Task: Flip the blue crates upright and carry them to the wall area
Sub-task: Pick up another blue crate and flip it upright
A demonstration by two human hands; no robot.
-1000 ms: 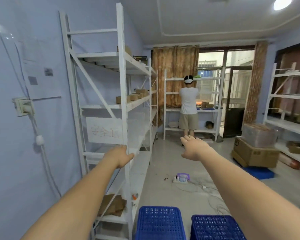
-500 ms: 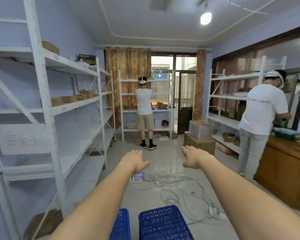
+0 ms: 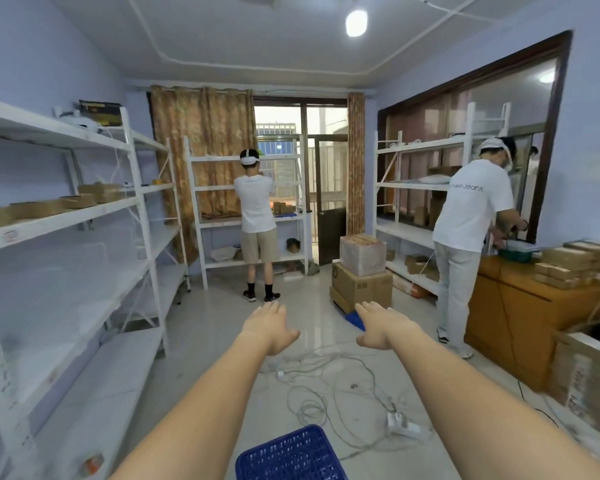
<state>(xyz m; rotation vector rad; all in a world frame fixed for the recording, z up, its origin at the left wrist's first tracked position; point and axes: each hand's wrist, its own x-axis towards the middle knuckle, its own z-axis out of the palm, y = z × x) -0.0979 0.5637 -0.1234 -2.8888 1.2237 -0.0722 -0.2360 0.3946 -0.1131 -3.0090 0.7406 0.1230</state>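
One blue crate (image 3: 290, 455) lies upside down on the floor at the bottom middle of the view, its perforated base facing up. Both my arms reach straight forward above it. My left hand (image 3: 270, 327) is held out flat with the fingers straight and holds nothing. My right hand (image 3: 381, 327) is held out the same way, a little to the right, also with nothing in it. Neither hand touches the crate. A second crate is out of view.
White shelf racks (image 3: 84, 216) line the left wall. Tangled cables and a power strip (image 3: 400, 424) lie on the floor ahead. Stacked cardboard boxes (image 3: 361, 282) stand on a blue base. One person (image 3: 257, 220) stands at the back, another (image 3: 468, 237) at a wooden cabinet (image 3: 520, 317) on the right.
My view has swung to the right, away from the left wall and shelf. Two crates showed at the bottom before; now only one does. Both hands stay stretched out and open.
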